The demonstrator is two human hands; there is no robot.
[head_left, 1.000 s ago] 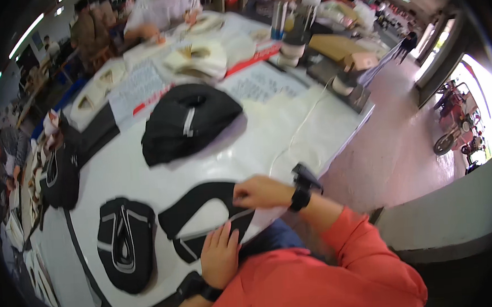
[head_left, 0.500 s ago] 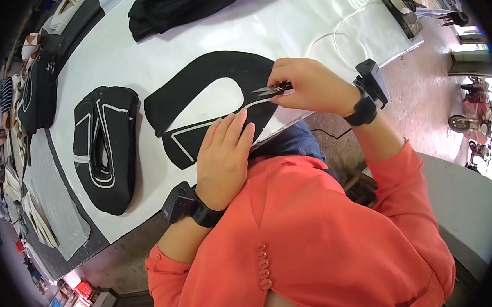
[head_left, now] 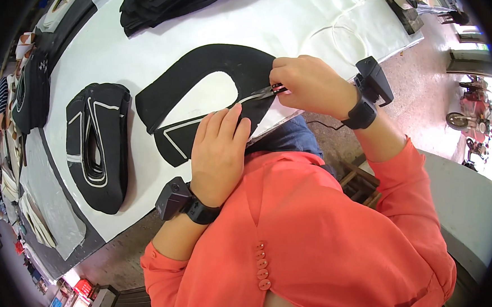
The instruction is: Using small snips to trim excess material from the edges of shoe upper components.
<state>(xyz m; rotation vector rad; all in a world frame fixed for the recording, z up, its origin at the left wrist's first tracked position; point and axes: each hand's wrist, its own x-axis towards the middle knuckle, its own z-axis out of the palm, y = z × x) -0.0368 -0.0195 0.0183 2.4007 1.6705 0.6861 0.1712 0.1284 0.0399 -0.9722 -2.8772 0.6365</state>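
Observation:
A black, curved, flat fabric piece (head_left: 212, 57) with a white line along its near arm lies on the white-covered table. My left hand (head_left: 220, 146) rests flat on its near arm, fingers stretched out and pointing away from me. In my right hand (head_left: 312, 87), at the piece's right end, is a pair of small scissors (head_left: 264, 93) with silver pointed blades and a dark handle. The blades point left and lie along the white line. My fingers hide most of the handle.
To the left stands a stack of similar black pieces (head_left: 104, 184) with white lines. A pile of black fabric (head_left: 175, 8) lies at the far side. White cord (head_left: 334, 32) loops at the far right of the table (head_left: 299, 4). Grey sheeting (head_left: 58, 210) covers the left edge.
The scissors' blades have shifted from above the white line down onto it. The black piece, the stack and the far pile appear slightly further left and up in view.

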